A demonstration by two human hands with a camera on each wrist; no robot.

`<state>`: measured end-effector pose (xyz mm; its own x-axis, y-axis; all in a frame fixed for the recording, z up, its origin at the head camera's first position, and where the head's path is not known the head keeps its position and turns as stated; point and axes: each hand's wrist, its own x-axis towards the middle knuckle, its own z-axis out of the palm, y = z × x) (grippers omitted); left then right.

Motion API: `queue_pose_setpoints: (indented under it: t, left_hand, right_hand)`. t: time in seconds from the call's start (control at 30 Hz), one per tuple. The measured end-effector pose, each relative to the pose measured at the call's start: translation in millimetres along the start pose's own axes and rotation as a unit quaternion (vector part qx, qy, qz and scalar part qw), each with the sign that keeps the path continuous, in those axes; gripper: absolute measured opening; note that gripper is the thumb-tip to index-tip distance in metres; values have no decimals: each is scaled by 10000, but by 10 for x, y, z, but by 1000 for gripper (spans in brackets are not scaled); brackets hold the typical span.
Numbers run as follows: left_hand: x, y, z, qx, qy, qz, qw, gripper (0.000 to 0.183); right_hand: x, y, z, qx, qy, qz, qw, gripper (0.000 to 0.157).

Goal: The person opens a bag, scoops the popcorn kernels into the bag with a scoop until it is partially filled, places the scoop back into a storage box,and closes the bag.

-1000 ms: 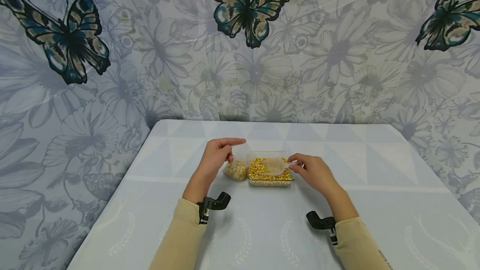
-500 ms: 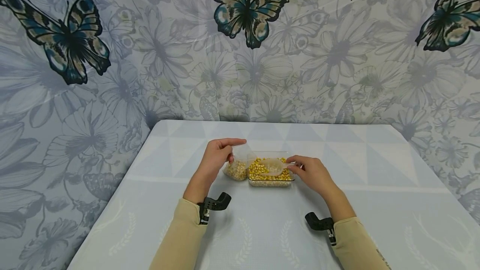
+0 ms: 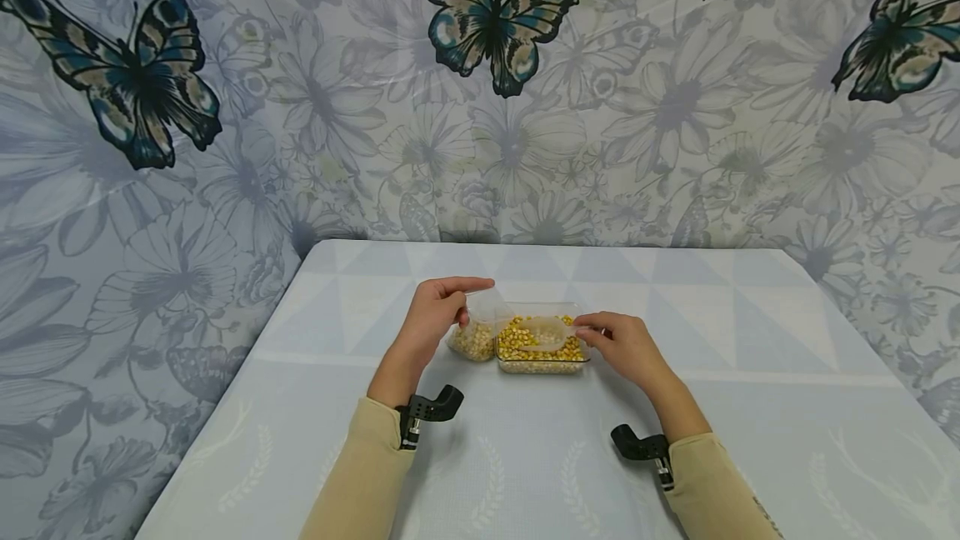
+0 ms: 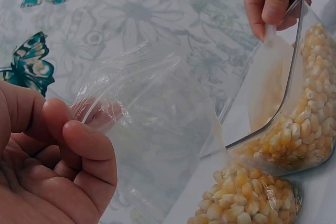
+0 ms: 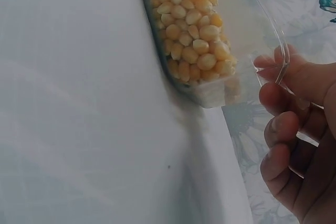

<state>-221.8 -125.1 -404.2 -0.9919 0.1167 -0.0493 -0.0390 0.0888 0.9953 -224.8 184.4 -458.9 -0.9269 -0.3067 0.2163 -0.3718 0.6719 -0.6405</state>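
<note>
In the head view a clear plastic zip bag [image 3: 483, 307] stands left of a clear rectangular container [image 3: 543, 367], with corn kernels in its bottom. My left hand [image 3: 431, 315] pinches the bag's top edge between thumb and finger, and the mouth spreads out in the left wrist view. Yellow corn kernels [image 3: 513, 344] fill much of the container. Over them lies a translucent scoop [image 3: 547, 333], its handle pinched by my right hand [image 3: 622, 344] at the container's right end. Right fingertips stay close to the container's rim in the right wrist view. Kernels inside the scoop are hard to make out.
Both containers stand on a pale patterned table [image 3: 517, 457], near its middle. A wall covering with butterflies [image 3: 495, 15] rises behind the far edge. Black camera mounts [image 3: 435, 407] sit on both wrists above beige sleeves.
My right hand has lowered very slightly, and the scoop has shifted a little in the corn. The left hand keeps its hold on the bag, almost still.
</note>
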Motion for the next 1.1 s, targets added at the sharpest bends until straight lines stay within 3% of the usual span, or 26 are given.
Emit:
queue_pose_setpoints:
  t: [0.53,0.87,1.1]
  left_hand:
    - [-4,4,1,-14,-46,11,10000,42]
    - [1,0,2,-45,-42,-25,10000,42]
    - [13,-15,-2,-59,-51,-16,10000,42]
  right_hand:
    - [-4,83,16,667,-9,310,9973,26]
    - [9,109,-34,1464,-186,790,9859,27]
    - [-3,64,-74,1694,-225,915,9810,30]
